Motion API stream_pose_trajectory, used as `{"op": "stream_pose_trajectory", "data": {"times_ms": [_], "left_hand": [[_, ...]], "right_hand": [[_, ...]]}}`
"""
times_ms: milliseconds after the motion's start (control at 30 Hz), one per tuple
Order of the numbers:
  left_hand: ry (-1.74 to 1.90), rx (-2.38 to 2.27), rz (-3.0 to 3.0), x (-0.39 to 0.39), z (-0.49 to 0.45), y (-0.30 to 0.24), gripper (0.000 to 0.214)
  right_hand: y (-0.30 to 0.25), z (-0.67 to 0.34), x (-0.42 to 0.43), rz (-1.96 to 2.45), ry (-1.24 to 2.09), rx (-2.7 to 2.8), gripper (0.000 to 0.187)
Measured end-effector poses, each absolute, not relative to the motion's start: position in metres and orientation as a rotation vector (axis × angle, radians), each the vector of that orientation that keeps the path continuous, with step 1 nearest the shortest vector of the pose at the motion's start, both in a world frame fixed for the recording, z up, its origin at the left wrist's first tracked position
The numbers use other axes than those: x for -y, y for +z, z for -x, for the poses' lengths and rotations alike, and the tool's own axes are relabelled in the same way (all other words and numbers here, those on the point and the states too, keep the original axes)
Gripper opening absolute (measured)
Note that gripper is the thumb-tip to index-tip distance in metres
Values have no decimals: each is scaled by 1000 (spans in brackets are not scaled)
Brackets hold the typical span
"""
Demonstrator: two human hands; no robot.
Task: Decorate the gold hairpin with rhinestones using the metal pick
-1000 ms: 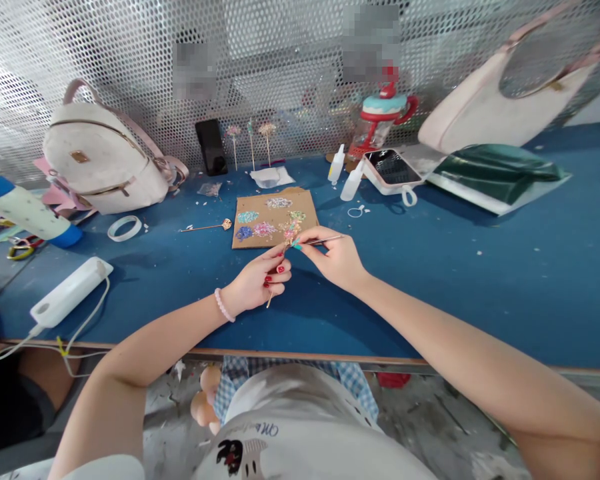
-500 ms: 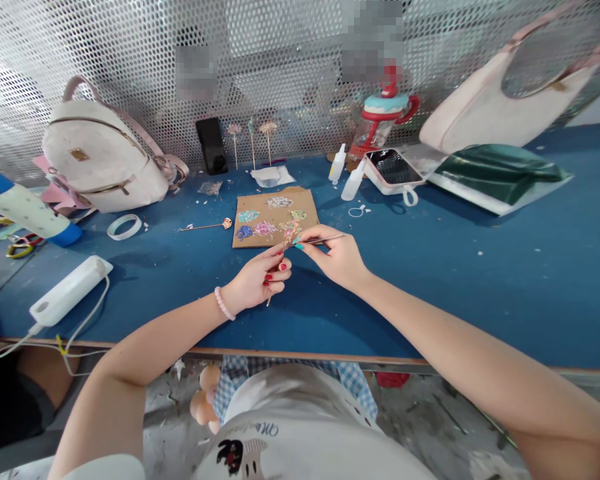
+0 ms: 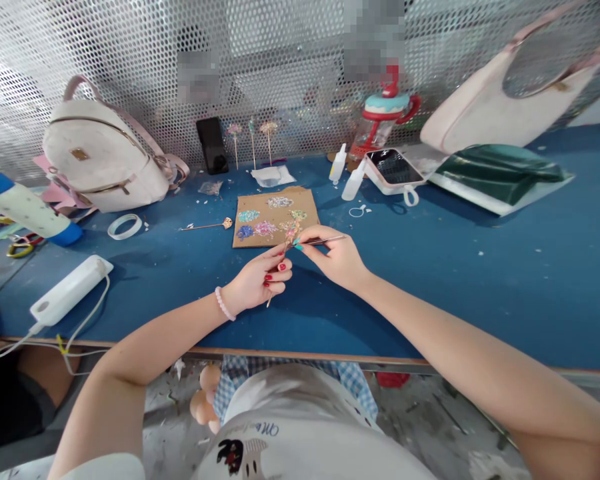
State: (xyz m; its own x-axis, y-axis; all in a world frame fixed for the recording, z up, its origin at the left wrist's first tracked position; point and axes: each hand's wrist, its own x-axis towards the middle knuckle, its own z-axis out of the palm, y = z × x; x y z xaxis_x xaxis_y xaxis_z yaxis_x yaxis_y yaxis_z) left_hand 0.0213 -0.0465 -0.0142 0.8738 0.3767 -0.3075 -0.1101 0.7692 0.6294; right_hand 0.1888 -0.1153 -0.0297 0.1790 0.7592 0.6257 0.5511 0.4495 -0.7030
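Note:
Pinched in my left hand (image 3: 260, 277) is a thin gold hair stick (image 3: 269, 301); its lower end pokes out below the fingers, and its decorated head is mostly hidden between my fingertips. My right hand (image 3: 334, 257) grips slender metal tweezers (image 3: 330, 239) like a pen, their tip meeting the head of the stick. Both hands are together at the near edge of a cardboard piece (image 3: 275, 192). On it lie small heaps of tiny flakes or beads: white (image 3: 279, 202), turquoise (image 3: 249, 216), blue (image 3: 245, 232), pink (image 3: 265, 229) and yellow-green (image 3: 298, 215).
Left of the cardboard lie another hair stick (image 3: 205, 227) and a tape roll (image 3: 125, 227). Decorated sticks (image 3: 269, 143) stand behind, near a black phone (image 3: 212, 145). Small bottles (image 3: 353, 181), a cased phone (image 3: 394, 168) and a tumbler (image 3: 375, 123) are at right. A white device (image 3: 71, 291) trails a cable.
Hardly anything differs. The head of the hair stick has shifted slightly at my fingertips, and both hands keep their grips in the same place.

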Motion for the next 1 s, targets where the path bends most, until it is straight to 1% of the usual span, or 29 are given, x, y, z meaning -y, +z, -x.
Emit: {"op": "stream_pose_trajectory", "data": {"times_ms": [1000], "left_hand": [[237,-398,-634,47,-20,-14,15]], "right_hand": [[-29,-188,118,1202,131,1473,8]]}}
